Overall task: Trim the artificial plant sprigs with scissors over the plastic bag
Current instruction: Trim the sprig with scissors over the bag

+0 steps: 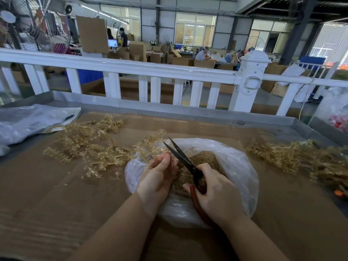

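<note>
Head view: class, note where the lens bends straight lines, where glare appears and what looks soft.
Head view: the white railing bows from wide-angle distortion; bright windows wash out; the plastic bag shows pale sheen; the scissors look sharp, distant workers soft.

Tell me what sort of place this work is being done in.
Probably a factory or packing workshop: stacked cardboard boxes fill the hall, workers sit at benches behind, and heaps of artificial plant sprigs lie on the cardboard-covered table.
</note>
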The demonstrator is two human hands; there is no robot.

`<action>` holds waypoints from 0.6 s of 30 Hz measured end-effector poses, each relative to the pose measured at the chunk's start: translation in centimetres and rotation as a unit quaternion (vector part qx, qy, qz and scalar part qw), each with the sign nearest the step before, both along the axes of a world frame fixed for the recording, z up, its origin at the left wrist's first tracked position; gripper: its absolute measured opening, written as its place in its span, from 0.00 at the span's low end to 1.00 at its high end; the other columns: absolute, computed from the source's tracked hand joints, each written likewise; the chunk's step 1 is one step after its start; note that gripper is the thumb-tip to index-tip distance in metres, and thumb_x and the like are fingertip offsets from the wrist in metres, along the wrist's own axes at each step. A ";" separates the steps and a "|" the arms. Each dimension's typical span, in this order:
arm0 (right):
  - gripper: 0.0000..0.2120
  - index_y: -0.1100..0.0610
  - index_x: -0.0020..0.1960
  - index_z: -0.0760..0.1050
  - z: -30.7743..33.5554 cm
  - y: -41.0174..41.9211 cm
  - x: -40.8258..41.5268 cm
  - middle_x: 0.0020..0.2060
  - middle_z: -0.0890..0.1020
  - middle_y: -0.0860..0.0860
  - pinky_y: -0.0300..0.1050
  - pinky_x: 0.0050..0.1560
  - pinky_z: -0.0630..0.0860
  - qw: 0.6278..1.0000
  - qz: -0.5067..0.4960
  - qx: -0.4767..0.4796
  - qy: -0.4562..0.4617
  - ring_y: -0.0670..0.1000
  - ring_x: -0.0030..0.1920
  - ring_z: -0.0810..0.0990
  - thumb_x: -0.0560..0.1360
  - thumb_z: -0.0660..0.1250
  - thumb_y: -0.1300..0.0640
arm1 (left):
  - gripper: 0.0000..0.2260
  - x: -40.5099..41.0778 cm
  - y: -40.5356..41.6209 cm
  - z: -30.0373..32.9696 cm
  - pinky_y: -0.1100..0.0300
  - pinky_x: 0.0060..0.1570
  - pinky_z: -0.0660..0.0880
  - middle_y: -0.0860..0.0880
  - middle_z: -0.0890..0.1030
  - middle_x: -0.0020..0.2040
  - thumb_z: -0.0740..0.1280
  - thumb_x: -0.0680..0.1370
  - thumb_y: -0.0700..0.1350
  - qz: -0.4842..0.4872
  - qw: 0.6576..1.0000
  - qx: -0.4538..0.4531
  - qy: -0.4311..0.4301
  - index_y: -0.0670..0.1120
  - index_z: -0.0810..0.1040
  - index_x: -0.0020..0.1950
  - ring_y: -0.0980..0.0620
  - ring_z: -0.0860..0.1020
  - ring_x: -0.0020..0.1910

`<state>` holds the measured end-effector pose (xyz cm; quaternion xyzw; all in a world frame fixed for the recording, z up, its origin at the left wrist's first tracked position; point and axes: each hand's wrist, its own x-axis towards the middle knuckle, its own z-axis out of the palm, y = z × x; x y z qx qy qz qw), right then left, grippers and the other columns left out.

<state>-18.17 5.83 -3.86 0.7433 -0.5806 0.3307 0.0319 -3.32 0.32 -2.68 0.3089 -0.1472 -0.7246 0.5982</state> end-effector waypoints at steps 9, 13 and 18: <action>0.19 0.46 0.56 0.70 -0.2 -0.2 0.1 0.42 0.77 0.43 0.34 0.43 0.68 0.999 0.006 0.022 0.032 0.45 0.44 0.76 0.72 0.63 0.36 | 0.10 0.1 -0.2 -0.2 0.57 0.50 0.74 0.46 0.82 0.36 0.61 0.79 0.34 0.009 1.000 0.010 -0.005 0.45 0.73 0.39 0.50 0.79 0.40; 0.19 0.47 0.56 0.70 -0.1 -0.2 0.1 0.44 0.77 0.43 0.36 0.45 0.73 0.999 0.019 0.029 0.020 0.44 0.45 0.76 0.72 0.63 0.36 | 0.10 0.0 -0.1 -0.3 0.59 0.49 0.74 0.44 0.78 0.41 0.61 0.78 0.33 -0.006 1.000 -0.001 -0.031 0.43 0.71 0.39 0.50 0.78 0.41; 0.19 0.49 0.56 0.70 0.1 -0.2 0.2 0.44 0.78 0.45 0.41 0.46 0.75 0.999 0.031 0.035 0.017 0.46 0.45 0.77 0.74 0.63 0.37 | 0.10 -0.1 0.0 -0.3 0.60 0.47 0.75 0.43 0.78 0.40 0.60 0.78 0.32 -0.034 0.998 -0.015 -0.043 0.42 0.71 0.38 0.49 0.78 0.40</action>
